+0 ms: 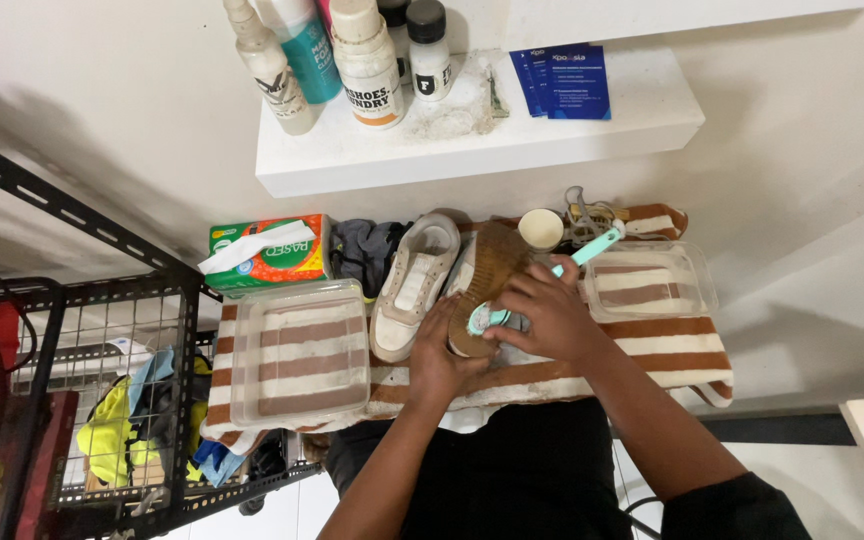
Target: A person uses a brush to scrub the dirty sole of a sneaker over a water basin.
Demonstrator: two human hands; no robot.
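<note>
Scrubbing a shoe sole over a striped towel

The left hand (442, 360) grips an upturned shoe (482, 280), its brown sole up; the right hand (547, 315) holds a teal brush (562, 265) against it. 1 white sneaker (414, 280) lies beside, between 2 clear trays (297, 355)

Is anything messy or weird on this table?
A little. The shoe in the left hand is flipped over, its dirty brown sole facing up while the right hand holds a teal brush on it. The other white shoe looks grubby. A tissue droops from its green box.
</note>
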